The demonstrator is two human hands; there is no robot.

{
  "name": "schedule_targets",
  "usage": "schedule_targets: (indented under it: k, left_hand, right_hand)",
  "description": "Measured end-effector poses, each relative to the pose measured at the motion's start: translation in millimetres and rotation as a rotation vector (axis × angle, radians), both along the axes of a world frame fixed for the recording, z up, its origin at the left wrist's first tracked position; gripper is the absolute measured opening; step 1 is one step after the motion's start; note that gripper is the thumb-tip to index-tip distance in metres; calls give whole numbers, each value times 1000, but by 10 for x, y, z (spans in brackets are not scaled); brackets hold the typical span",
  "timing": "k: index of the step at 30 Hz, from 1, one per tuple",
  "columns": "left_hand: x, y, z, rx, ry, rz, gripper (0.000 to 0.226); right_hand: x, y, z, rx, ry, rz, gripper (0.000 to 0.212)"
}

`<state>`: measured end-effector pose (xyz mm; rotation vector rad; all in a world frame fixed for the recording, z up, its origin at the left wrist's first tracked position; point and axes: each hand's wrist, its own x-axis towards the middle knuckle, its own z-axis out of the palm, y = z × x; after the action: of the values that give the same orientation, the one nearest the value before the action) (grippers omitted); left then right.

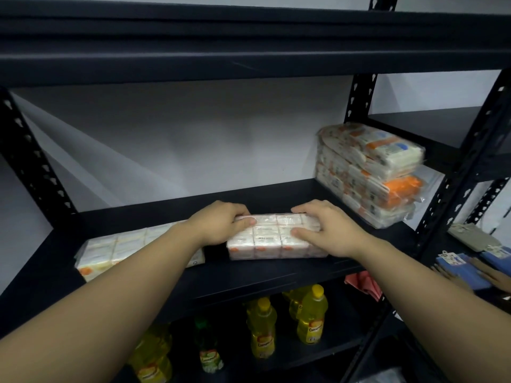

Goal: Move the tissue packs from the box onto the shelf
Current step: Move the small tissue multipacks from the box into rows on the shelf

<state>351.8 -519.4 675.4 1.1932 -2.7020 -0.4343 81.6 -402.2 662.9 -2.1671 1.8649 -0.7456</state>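
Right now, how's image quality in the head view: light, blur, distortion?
Head view: dim, with the black shelf nearly swallowing detail; wide-angle bending of the uprights; stacked tissue packs at right smeared by motion blur; the pack under both hands washed out, its print unreadable.

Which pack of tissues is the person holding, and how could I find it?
Look at the dark metal shelf above the yellow bottles. Near its front edge, in the middle, lies a white tissue pack with both hands on it, the left hand and the right hand at either end. Unlike the pack lying to its left and the stack at the right, it alone is being held.
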Motion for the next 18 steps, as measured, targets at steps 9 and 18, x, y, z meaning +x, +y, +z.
schedule_targets:
  k: [9,18]
  left_hand:
    - [182,82,59,-30,-19,23,45]
    - [983,175,52,-143,-76,154,89]
  right_hand:
    - [175,-118,-73,12,185,38,73]
    - [561,-369,-6,57,268,75,70]
